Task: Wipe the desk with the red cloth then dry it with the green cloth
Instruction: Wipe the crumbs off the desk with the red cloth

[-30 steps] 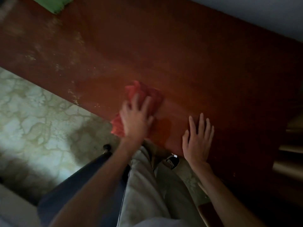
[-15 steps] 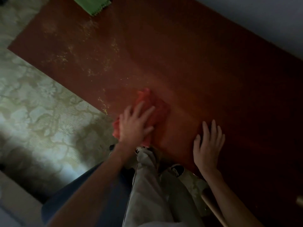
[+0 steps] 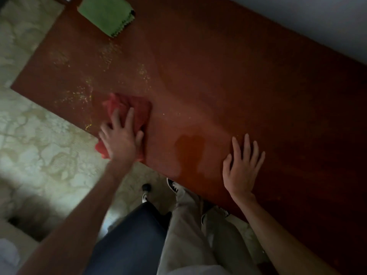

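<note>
A person's left hand [image 3: 121, 141] presses a crumpled red cloth [image 3: 137, 108] flat-fingered against the near edge of a dark red desk [image 3: 228, 76], no closed grip, fingers spread over it; the right hand [image 3: 241, 169] lies open, palm down, on the desk well to the right; a folded green cloth [image 3: 106, 14] rests at the far left corner; yellowish specks [image 3: 85, 94] dot the surface beside the red cloth.
</note>
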Motion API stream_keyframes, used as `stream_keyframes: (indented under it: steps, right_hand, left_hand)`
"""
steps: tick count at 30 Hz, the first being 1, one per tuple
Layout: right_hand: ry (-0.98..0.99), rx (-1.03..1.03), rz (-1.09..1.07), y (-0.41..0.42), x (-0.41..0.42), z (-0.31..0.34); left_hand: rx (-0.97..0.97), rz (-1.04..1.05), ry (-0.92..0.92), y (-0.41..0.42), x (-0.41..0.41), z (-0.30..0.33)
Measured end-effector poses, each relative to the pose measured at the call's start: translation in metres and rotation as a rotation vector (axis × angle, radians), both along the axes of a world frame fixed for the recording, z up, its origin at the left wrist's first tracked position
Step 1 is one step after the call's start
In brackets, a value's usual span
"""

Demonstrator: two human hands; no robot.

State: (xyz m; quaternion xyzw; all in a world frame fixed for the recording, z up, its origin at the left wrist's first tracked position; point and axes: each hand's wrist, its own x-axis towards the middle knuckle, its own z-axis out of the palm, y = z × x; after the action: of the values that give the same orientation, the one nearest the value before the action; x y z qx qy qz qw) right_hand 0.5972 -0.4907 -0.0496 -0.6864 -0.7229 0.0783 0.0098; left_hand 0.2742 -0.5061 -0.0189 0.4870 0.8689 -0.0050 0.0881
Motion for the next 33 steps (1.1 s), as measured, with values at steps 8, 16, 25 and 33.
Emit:
stream_keyframes:
  steps: [8,16,25,33]
  right_hand:
    - [0.023,0.016,-0.036,0.003,-0.002,0.002]
    - [0.079,0.038,-0.091,0.003,-0.002,0.003]
    - [0.039,0.002,-0.085,0.003,-0.003,0.003]
    - [0.053,-0.005,-0.076,0.003,-0.005,0.003]
  left_hand:
    - [0.012,-0.569,-0.113,0.007,0.185,0.002]
    - [0.000,-0.677,-0.121,0.042,0.141,-0.007]
    - [0.001,-0.078,-0.008,0.068,-0.083,0.001]
    - [-0.018,0.109,0.001,0.080,-0.069,0.008]
